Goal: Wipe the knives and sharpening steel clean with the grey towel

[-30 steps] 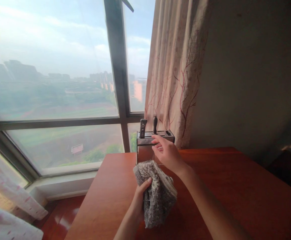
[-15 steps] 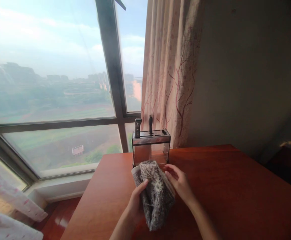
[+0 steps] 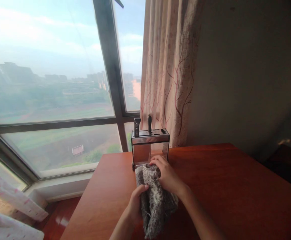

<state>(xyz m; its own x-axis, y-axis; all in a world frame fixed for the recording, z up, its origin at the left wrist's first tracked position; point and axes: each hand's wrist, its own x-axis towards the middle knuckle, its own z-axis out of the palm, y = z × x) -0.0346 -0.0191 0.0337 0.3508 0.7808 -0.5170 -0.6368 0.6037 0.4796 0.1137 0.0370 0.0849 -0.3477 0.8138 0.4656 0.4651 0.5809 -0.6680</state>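
Note:
A bunched grey-and-white fluffy cloth [image 3: 158,200] is held above the near part of the table. My left hand [image 3: 135,203] grips its left side, thumb on top and the other fingers hidden beneath. Over the cloth's upper right part curl the fingers of my right hand [image 3: 164,173], pressing into the fabric; whatever lies under the fingertips is hidden. Just beyond the cloth stands a knife holder [image 3: 150,140] with clear walls and a dark frame. Two dark handles rise from its top: a flat riveted knife handle [image 3: 136,127] and a rounded handle [image 3: 149,123].
The reddish-brown wooden table [image 3: 218,180] spreads to both sides. Behind the holder hangs a patterned curtain [image 3: 168,73], beside a large window with a dark frame [image 3: 109,63]. A pale sill [image 3: 60,186] runs along the table's left.
My right hand has moved left and up from beside the cloth onto its upper part. The cloth has shifted slightly down and right, still in my left hand.

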